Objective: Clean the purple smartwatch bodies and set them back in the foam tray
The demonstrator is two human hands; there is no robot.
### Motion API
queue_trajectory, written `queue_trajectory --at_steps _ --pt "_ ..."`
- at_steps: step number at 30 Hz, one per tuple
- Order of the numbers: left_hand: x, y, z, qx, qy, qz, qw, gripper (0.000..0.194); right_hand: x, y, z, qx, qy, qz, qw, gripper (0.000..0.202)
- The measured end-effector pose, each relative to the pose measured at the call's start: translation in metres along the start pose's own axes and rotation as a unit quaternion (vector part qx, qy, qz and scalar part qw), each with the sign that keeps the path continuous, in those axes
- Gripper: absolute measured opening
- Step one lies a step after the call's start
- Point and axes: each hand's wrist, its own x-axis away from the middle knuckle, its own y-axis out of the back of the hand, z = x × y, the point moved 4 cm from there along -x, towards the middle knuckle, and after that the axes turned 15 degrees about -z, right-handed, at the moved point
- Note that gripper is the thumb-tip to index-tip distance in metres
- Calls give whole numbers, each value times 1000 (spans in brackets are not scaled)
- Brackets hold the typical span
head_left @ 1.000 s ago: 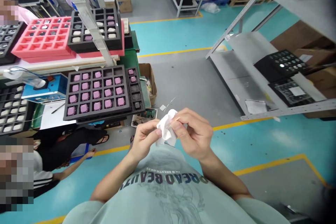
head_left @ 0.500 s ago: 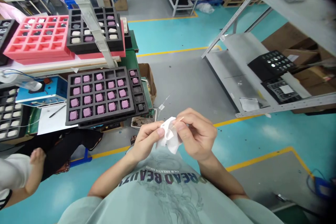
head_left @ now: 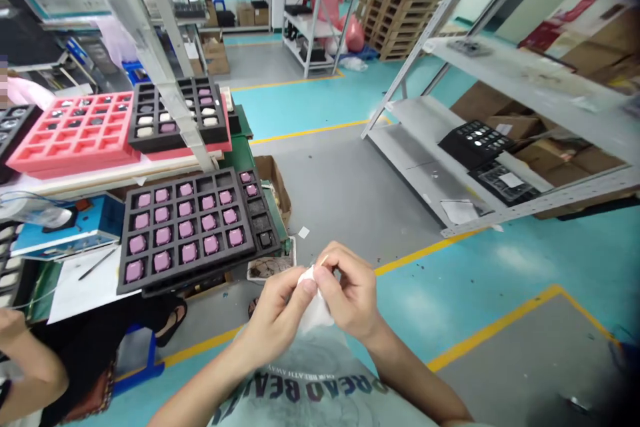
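In front of my chest, both hands are brought together at a crumpled white cloth [head_left: 317,317], which could be a paper wipe. My left hand [head_left: 279,303] pinches it between thumb and fingers. My right hand [head_left: 351,288] is closed too, with a thin pale stick [head_left: 324,259] showing above its thumb, its tip end close to the cloth. The fingers hide most of the stick and whatever the cloth may cover. The cloth's lower part hangs loose below the thumbs.
A black foam tray [head_left: 186,230] of purple watch-like cases sits at left, beside a blue box-shaped device [head_left: 70,230]. Behind are a pink foam tray [head_left: 75,140] and a shelf upright [head_left: 165,80]. A co-worker's arm [head_left: 30,363] is at lower left. A metal rack [head_left: 415,180] stands right.
My hands have drawn closer together and the cloth is bunched smaller between the fingers. The view has tilted up, showing more of the room. The co-worker's arm has shifted left.
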Motion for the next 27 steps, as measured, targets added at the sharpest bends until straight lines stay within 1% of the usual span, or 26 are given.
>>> queue_trajectory --at_steps 3,6,10,12,14,17,20,24,27 --pt "1 -1 -1 -21 -2 -5 1000 51 0 1 1 5 9 -14 1000 26" --pt "2 -2 -4 -23 -11 0 1000 50 -1 1 4 6 13 3 1000 29" --pt "1 -2 -10 -23 -1 42 999 50 -1 2 8 -7 3 43 999 32" --pt "1 -3 -13 -28 12 66 997 51 -1 3 10 -13 -1 49 999 33" --pt "1 -3 -14 -28 23 77 996 51 -1 3 10 -16 -4 46 999 35" --pt "3 -5 -12 -15 37 70 997 52 3 2 7 -21 -11 20 1000 38" --pt "4 -9 -8 -5 32 43 999 54 13 1 -1 -40 -14 -32 999 38" --pt "2 -18 -5 -33 3 10 999 55 29 -2 -13 -41 -41 -87 994 37" --pt "0 -22 -7 -82 -41 -17 996 54 26 3 -19 -27 -71 -98 992 36"
